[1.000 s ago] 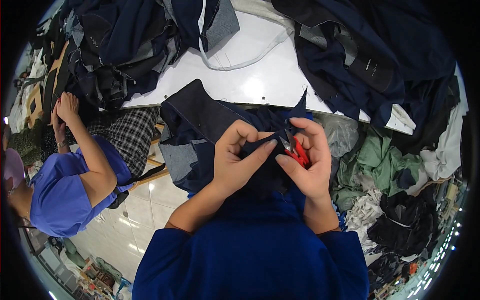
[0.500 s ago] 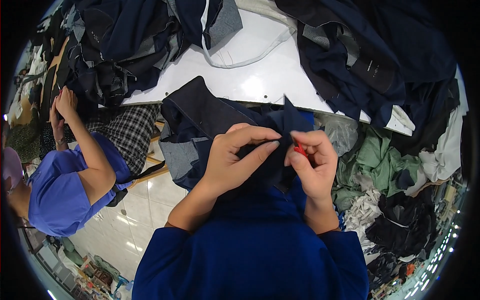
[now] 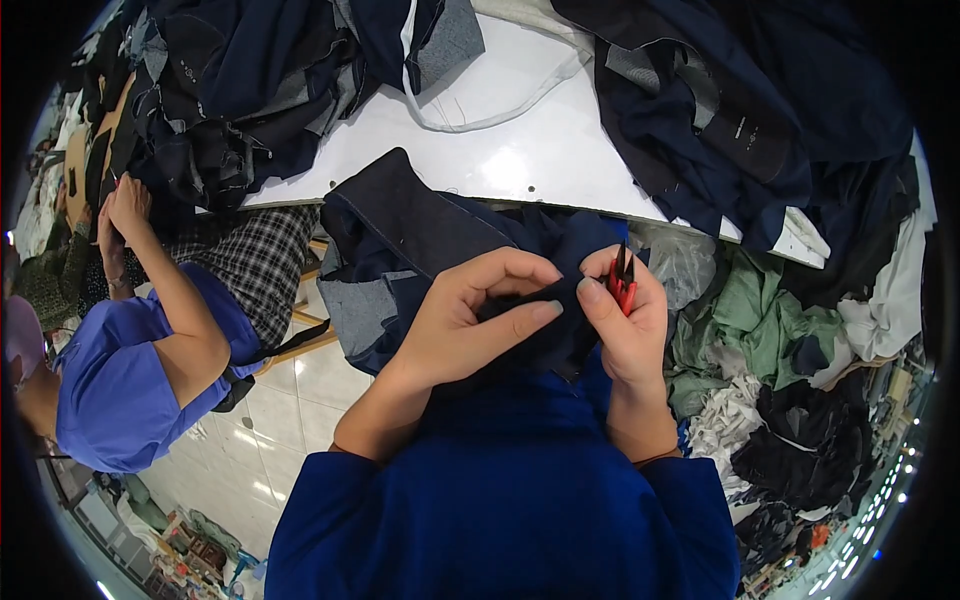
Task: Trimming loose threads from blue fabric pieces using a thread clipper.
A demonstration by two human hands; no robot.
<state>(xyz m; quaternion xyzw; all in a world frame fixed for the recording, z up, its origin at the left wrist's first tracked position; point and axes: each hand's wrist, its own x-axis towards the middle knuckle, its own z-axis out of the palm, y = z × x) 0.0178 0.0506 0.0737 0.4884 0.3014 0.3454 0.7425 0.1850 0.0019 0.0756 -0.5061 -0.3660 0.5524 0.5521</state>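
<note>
A dark navy garment [image 3: 415,225] with a black panel and grey-blue inner patches hangs over the table's near edge onto my lap. My left hand [image 3: 450,320] is closed on its cloth, with the thumb and forefinger pinching a fold. Close by on the right, my right hand [image 3: 632,345] holds red-handled thread snips [image 3: 624,285], their dark blades pointing up and away from me. The thumb and forefinger of that hand also press on the cloth's edge. The part of the cloth between my hands is too dark to make out.
Dark garments lie piled on the white table [image 3: 480,165] at left and right. A co-worker in a blue top [image 3: 140,370] sits at my left. Green cloth [image 3: 755,320], a clear plastic bag [image 3: 680,265] and black scraps [image 3: 810,435] lie at my right.
The snips have turned in my right hand, so the blades now show pointing up. A cloth corner that stood up above my hands has dropped. My left hand keeps its pinch.
</note>
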